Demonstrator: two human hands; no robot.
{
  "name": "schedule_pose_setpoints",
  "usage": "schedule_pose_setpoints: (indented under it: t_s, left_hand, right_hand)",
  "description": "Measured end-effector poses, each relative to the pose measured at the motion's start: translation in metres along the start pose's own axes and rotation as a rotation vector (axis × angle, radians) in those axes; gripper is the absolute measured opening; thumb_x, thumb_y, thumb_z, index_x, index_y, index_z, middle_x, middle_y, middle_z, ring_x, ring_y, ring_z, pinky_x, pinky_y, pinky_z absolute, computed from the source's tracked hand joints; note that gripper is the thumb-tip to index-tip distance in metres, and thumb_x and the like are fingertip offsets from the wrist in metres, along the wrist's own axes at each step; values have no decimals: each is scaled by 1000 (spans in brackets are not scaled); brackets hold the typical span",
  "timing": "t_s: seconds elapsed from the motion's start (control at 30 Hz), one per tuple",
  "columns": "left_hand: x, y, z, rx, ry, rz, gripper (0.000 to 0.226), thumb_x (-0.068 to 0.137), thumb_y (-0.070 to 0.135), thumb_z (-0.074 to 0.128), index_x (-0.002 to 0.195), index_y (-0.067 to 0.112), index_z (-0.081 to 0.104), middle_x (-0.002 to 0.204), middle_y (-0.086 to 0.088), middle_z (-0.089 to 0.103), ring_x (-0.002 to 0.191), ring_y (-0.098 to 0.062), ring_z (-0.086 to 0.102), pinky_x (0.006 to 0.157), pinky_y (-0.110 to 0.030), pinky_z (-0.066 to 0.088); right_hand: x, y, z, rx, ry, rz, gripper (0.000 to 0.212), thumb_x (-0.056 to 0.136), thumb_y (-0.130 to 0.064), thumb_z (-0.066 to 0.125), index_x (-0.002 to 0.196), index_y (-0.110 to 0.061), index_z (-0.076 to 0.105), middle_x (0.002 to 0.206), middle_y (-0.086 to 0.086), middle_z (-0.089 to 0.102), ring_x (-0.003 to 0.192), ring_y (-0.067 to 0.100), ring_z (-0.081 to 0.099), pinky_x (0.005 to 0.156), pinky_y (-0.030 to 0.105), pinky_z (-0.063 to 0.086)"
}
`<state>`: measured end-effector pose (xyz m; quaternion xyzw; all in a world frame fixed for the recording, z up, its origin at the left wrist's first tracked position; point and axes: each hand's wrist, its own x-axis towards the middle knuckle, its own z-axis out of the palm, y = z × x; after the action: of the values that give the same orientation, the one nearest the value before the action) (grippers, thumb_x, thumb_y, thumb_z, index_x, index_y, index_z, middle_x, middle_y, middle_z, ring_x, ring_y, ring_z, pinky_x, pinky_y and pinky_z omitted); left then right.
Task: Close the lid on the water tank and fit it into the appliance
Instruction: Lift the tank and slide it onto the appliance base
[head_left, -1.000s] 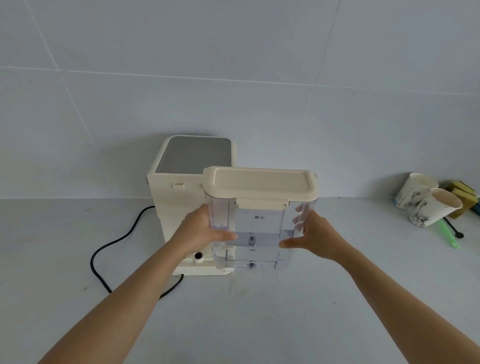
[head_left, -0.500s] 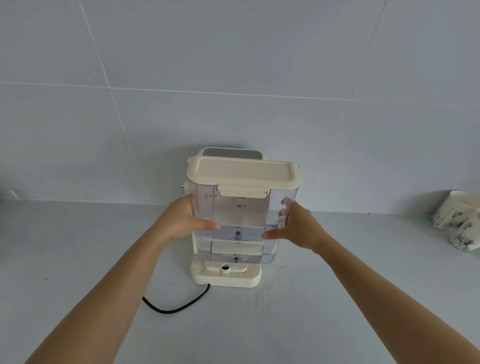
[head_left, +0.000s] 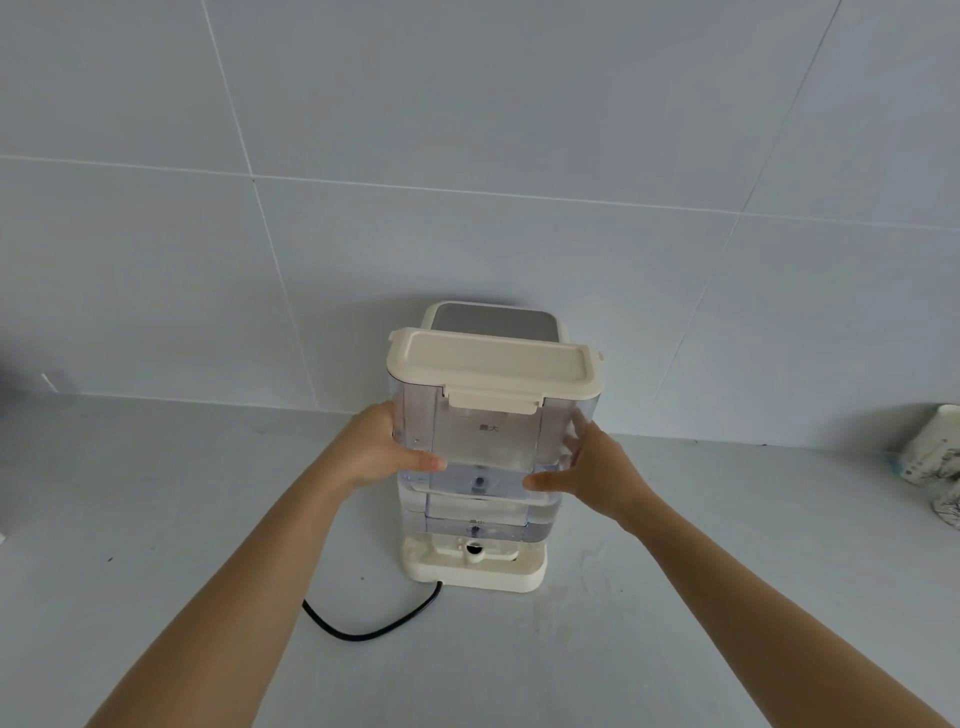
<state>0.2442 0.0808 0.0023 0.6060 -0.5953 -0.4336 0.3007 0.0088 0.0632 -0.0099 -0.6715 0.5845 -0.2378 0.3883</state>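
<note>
The clear water tank is upright, held just above the cream base of the appliance, directly in front of the appliance's body, so that only the grey top panel of the appliance shows behind it. Its cream lid lies flat on the tank's rim with the front latch tab folded down over the edge. Whether the tank's bottom already touches the base cannot be told; a round port on the base shows just below the tank. The left hand grips the tank's left side, thumb across the front wall and fingers wrapped behind. The right hand clasps the right side likewise, thumb on the front and fingers seen through the clear plastic. A black power cord curls out from the base across the pale desk. At the far right edge two paper cups sit on the desk, well apart from the appliance. A tiled wall rises behind.
</note>
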Motion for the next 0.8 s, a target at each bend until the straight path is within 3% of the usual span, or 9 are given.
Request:
schedule_pose_setpoints:
  t_s: [0.07, 0.2, 0.37, 0.57, 0.7, 0.8]
  left_hand:
    - [2, -1, -1, 9, -4, -10, 60, 54, 13, 85, 110, 15, 63, 115, -7, 69, 110, -22, 61, 105, -43, 43]
    - [7, -6, -1, 33, -9, -7, 49, 61, 6, 83, 104, 19, 63, 112, -6, 69, 108, -21, 62, 102, -39, 45]
    - [8, -13, 5, 34, 21, 26, 35, 61, 6, 83, 71, 30, 60, 89, 6, 68, 100, -21, 63, 93, -32, 47]
    - [8, -22, 12, 72, 22, 37, 48, 54, 18, 84, 80, 42, 52, 92, 7, 65, 102, -21, 61, 90, -31, 47]
    - [8, -29, 15, 92, 31, 26, 43, 49, 28, 85, 77, 38, 54, 92, 2, 67, 101, -24, 62, 93, -39, 48]
    - [10, -33, 17, 111, 51, 15, 36, 57, 20, 86, 71, 28, 54, 97, -9, 70, 99, -26, 63, 90, -40, 50]
  right_hand:
    - [0, 1, 2, 9, 4, 5, 95, 60, -18, 82, 136, -20, 24, 132, 7, 55, 117, 28, 53, 97, 35, 43]
    - [2, 5, 6, 15, 18, 35, 96, 57, -18, 83, 134, -22, 27, 131, 6, 55, 118, 27, 53, 98, 37, 44]
    - [4, 14, 13, 8, 33, 74, 90, 55, -21, 84, 129, -19, 33, 127, 6, 58, 114, 28, 55, 91, 34, 47]
    - [3, 21, 21, 20, 21, 73, 89, 59, -17, 82, 132, -19, 30, 133, 6, 53, 117, 30, 53, 98, 40, 45]
    - [6, 26, 24, -6, 19, 94, 94, 57, -20, 83, 133, -19, 28, 133, 7, 54, 117, 30, 54, 97, 40, 47]
    - [7, 29, 26, -18, 16, 100, 95, 56, -22, 84, 133, -19, 28, 133, 6, 54, 117, 31, 54, 96, 41, 47]
